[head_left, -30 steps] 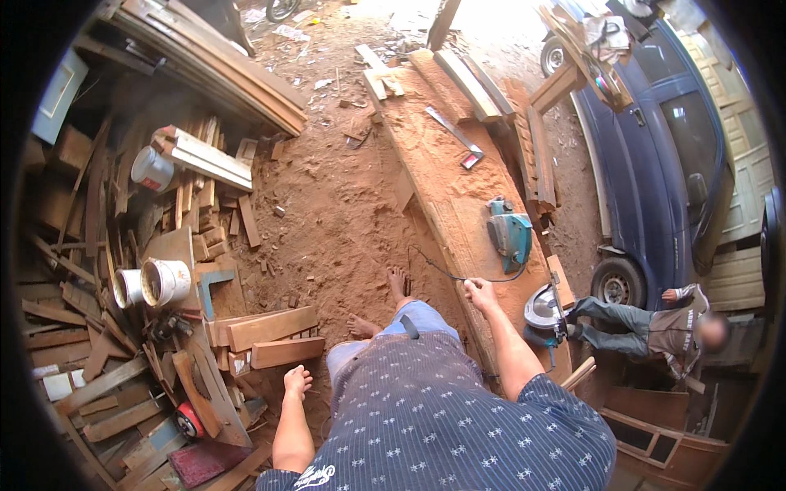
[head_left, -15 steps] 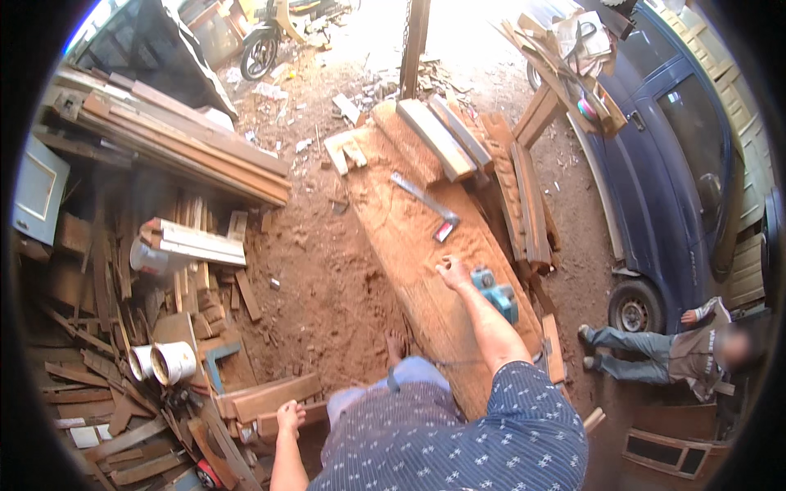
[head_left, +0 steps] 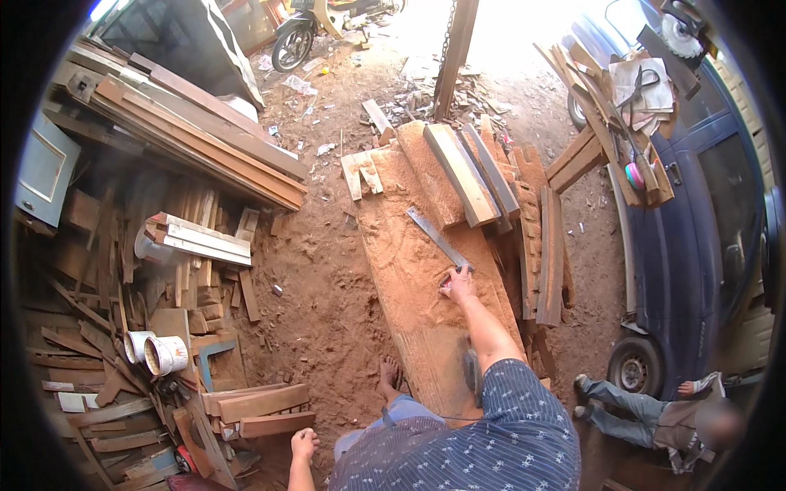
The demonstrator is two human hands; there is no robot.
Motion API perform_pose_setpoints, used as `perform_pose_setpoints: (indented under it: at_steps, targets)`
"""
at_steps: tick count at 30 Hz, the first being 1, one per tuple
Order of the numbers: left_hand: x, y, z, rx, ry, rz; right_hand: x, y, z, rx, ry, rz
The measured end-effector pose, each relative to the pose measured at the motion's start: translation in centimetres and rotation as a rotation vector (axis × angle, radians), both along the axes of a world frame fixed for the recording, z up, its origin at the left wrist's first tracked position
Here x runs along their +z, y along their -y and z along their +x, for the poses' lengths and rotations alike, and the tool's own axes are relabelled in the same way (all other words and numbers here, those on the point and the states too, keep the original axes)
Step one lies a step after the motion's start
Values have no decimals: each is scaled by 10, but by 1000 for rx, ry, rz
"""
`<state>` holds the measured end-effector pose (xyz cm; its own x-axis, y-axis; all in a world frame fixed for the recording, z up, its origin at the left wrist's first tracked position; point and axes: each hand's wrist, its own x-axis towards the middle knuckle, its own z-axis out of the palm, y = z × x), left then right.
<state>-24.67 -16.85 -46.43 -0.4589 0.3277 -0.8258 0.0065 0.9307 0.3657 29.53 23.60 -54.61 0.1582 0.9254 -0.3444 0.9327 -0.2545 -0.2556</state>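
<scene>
A try square lies on the sawdust-covered wooden workbench, its metal blade slanting toward the far left. My right hand is closed round its handle end, hiding most of it. Low on the left my left hand hangs beside my body, fingers curled in, with nothing visible in them. Close to my right elbow sits a power tool, only its dark part showing; my arm and sleeve hide the rest. Beyond the square's blade, a thick wood beam rests on the bench.
Stacked planks and scrap wood fill the left side, with white buckets among them. More timber leans along the bench's right side. A blue car stands to the right; a person is near its wheel. A post rises beyond the bench.
My right hand has reached forward from beside the power tool and taken hold of the square's handle. The view has shifted, and my left hand still hangs low.
</scene>
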Motion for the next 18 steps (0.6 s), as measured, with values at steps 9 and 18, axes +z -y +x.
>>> perform_pose_setpoints:
  at_steps: [9,18]
  targets:
    - [17,16,-7,37,-68,-64,3,-8,6,175,40,85]
    - [15,-9,2,8,-36,63,-13,-29,40,-15,49,143]
